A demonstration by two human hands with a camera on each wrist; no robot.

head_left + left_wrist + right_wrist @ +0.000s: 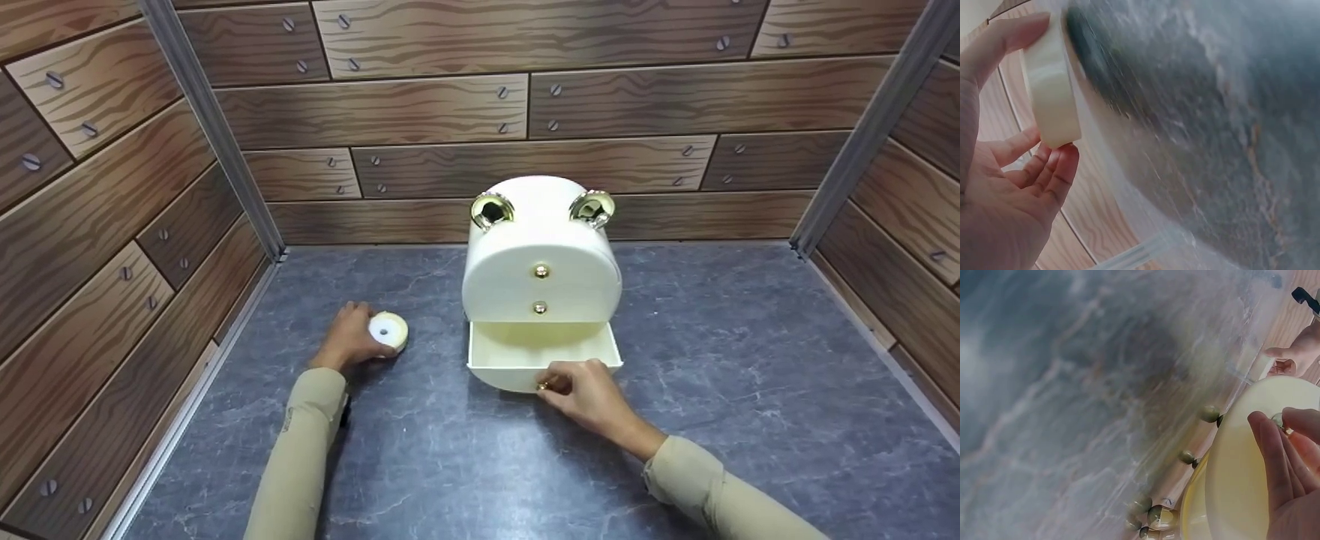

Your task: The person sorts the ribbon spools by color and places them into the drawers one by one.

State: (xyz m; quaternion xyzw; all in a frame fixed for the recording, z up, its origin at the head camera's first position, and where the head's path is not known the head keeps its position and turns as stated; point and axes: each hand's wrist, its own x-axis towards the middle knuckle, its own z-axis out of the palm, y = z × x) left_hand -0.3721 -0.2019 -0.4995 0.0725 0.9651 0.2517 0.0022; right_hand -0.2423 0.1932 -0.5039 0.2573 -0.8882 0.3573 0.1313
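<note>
A cream roll of tape (397,325) with a white core is gripped by my left hand (346,337), left of the drawer box. Thumb and fingertips hold its rim from opposite sides in the left wrist view, where the roll's edge (1053,90) shows. Whether it touches the table I cannot tell. At centre stands a white rounded drawer box (495,289) with gold knobs. Its bottom drawer (487,349) is pulled out toward me. My right hand (592,397) pinches the gold knob (1278,421) on that drawer's front, partly hiding it.
Two gold ring-shaped pieces (491,211) stick up from the box's top. The dark marbled table (420,465) is bounded by wood-patterned walls (420,116) at the back, left and right, with grey metal strips (214,127) at the corners.
</note>
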